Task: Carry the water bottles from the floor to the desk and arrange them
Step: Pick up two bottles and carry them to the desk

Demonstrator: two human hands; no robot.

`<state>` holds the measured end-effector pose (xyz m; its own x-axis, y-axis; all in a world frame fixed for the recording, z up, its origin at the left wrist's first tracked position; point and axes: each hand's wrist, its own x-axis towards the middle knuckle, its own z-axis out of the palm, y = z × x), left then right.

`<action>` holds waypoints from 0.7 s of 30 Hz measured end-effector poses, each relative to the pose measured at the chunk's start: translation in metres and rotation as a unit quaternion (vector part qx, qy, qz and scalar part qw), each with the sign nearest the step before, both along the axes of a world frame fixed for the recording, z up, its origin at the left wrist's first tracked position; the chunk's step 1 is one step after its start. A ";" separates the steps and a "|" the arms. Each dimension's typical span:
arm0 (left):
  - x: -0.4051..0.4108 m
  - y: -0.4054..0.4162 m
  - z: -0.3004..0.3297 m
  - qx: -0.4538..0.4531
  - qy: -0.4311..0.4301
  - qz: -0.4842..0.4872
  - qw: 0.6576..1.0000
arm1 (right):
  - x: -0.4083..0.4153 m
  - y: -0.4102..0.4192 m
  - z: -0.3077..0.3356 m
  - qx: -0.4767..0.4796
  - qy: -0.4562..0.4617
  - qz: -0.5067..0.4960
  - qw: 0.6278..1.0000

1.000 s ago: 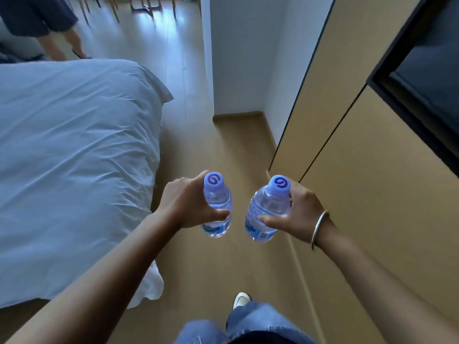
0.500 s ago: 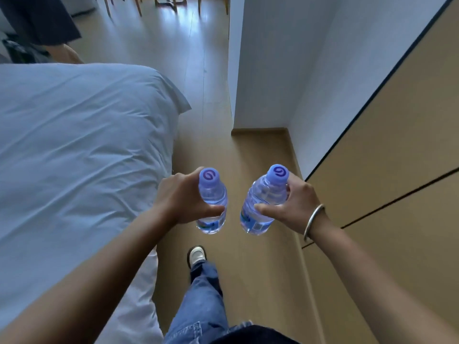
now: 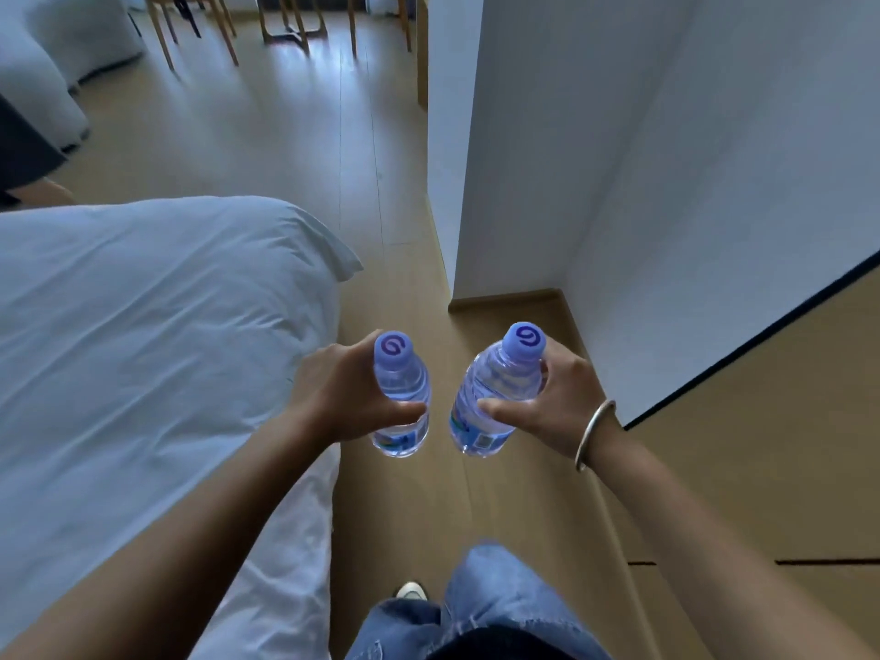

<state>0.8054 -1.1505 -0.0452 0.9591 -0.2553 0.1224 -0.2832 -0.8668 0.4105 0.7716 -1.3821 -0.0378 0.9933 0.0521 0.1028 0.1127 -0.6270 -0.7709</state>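
Item: left hand (image 3: 333, 397), fingers and thumb wrapped around the left water bottle (image 3: 401, 402), which is held upright in the air by its upper body, purple cap on top and the printed label showing below the thumb

Item: right hand (image 3: 555, 407), clamped on the right water bottle (image 3: 490, 402), thumb laid across the front of the clear body; the bottle is tilted, its cap leaning away from the left hand, its base pointed toward the other bottle. The two bottles are held just beside each other, not touching

Item: silver bangle (image 3: 593, 433), worn on the wrist directly behind the right hand

Item: bed with white duvet (image 3: 143, 350), located beside and beyond the left hand, its corner reaching ahead of the knuckles

Item: wooden floor (image 3: 285, 159), seen beneath both hands and stretching ahead of them

Item: white wall corner (image 3: 547, 159), ahead of the right hand; tan cabinet panels (image 3: 762, 421) on the outer side of the right wrist

Item: blue jeans (image 3: 476, 612) and one shoe tip (image 3: 410, 590), below and behind the hands

Item: wooden chair legs (image 3: 290, 26), well ahead of both hands
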 end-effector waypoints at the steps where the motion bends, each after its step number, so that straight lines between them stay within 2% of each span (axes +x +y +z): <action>1: 0.014 0.002 -0.001 -0.003 0.001 0.002 1.000 | 0.015 0.002 0.000 -0.001 0.000 0.003 1.000; 7: 0.113 0.007 -0.010 0.002 0.013 0.015 1.000 | 0.121 0.007 -0.009 -0.024 -0.003 0.028 0.999; 11: 0.186 0.005 -0.015 0.007 -0.009 0.030 0.999 | 0.203 0.004 -0.016 -0.030 -0.005 0.049 0.998; 15: 0.268 0.001 -0.012 0.006 0.041 0.078 0.996 | 0.294 -0.004 -0.016 -0.041 -0.005 0.058 0.997; 21: 0.366 0.002 -0.005 -0.003 0.070 0.116 0.991 | 0.410 -0.008 -0.009 -0.043 -0.009 0.075 0.996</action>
